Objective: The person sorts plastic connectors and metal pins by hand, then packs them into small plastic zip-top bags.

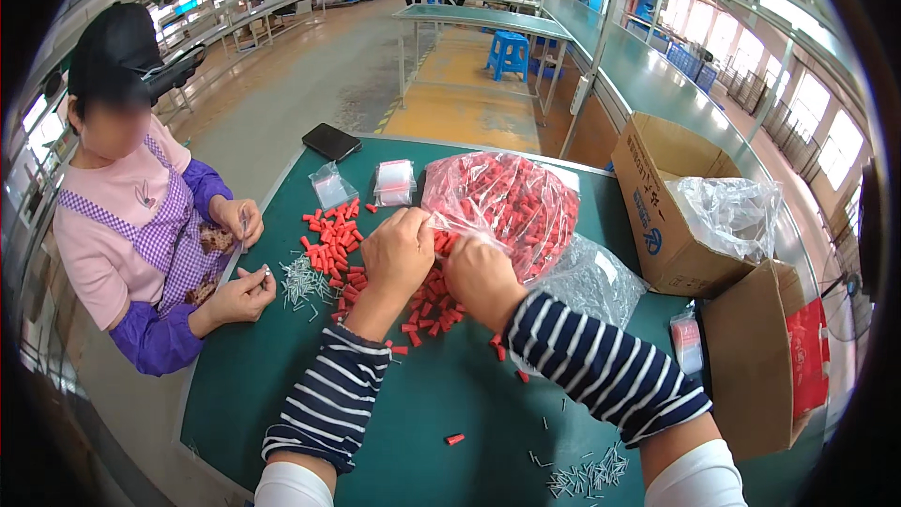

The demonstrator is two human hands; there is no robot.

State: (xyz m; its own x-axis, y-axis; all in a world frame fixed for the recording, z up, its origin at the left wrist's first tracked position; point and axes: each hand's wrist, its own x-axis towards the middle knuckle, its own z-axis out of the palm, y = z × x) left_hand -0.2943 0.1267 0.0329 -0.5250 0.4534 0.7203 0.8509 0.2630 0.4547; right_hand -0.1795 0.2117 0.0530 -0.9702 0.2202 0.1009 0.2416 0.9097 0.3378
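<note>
Bag (516, 205) gripped by left hand (398, 249) and right hand (481, 274) lies near green tabletop's (404, 418) far edge, leaving room nearer.

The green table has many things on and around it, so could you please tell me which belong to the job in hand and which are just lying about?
Likely in the job:
clear bag of red plugs, held by left hand and right hand;
loose red plugs;
small metal screws or nails, in piles.

Probably lying about:
black phone;
blue stool, further off.
</note>
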